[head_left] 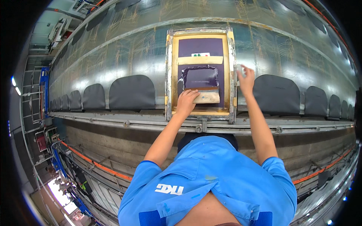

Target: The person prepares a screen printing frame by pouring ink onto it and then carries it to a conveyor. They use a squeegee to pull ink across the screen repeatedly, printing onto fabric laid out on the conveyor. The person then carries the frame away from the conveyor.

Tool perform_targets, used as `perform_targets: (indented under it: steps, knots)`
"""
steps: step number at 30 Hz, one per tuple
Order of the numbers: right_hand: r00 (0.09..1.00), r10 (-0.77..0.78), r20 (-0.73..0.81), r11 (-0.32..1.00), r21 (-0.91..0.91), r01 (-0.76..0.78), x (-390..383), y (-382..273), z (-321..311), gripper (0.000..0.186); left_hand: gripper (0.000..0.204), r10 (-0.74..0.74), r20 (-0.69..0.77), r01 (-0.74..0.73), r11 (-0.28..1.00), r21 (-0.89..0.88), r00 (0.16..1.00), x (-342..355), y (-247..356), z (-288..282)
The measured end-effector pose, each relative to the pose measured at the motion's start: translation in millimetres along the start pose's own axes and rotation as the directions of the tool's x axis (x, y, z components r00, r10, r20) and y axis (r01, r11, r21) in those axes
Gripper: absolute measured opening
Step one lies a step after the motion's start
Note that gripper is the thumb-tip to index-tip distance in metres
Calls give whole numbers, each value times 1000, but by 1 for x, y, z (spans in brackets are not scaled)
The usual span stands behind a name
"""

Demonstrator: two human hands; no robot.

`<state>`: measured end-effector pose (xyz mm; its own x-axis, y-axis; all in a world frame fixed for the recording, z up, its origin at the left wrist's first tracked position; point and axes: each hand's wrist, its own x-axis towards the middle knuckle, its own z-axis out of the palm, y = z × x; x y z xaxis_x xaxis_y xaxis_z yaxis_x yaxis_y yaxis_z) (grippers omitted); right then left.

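A screen-printing frame (169, 67) with a yellowish inner border and dark purple mesh (200, 43) lies on the long table in front of me. My left hand (187, 101) grips the left end of a wooden squeegee (208, 98), which rests across the near part of the mesh. Dark wet ink (217, 69) edges a rectangle just beyond the squeegee. Beside the frame's right rail, my right hand (247, 78) has its fingers closed on a small pale object (240, 70); its kind is unclear. A tan strip (200, 60) crosses the mesh farther up.
Dark grey rounded pieces (132, 92) line the table's near side to the left, with more (277, 94) to the right. A metal rail (151, 123) runs along the front edge. Orange bars (98, 164) show lower down behind me.
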<state>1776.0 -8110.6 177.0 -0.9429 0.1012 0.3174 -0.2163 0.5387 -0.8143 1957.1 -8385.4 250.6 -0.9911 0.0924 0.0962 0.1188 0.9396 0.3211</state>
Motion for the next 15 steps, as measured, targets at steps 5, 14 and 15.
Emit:
perform_targets:
  steps: [5,14,15]
  knots:
    - [927,324,187,930,117,-349,24,23,36,32,62,-12,36,12,1000,6,999,-14,4,4]
    - [967,256,-10,929,280,-243,24,-27,24,24,64,-35,13,35,999,-7,999,-57,12,-8]
    - [973,232,-19,922,324,-213,21,-22,28,24,64,-45,4,45,999,5,999,-57,13,-3]
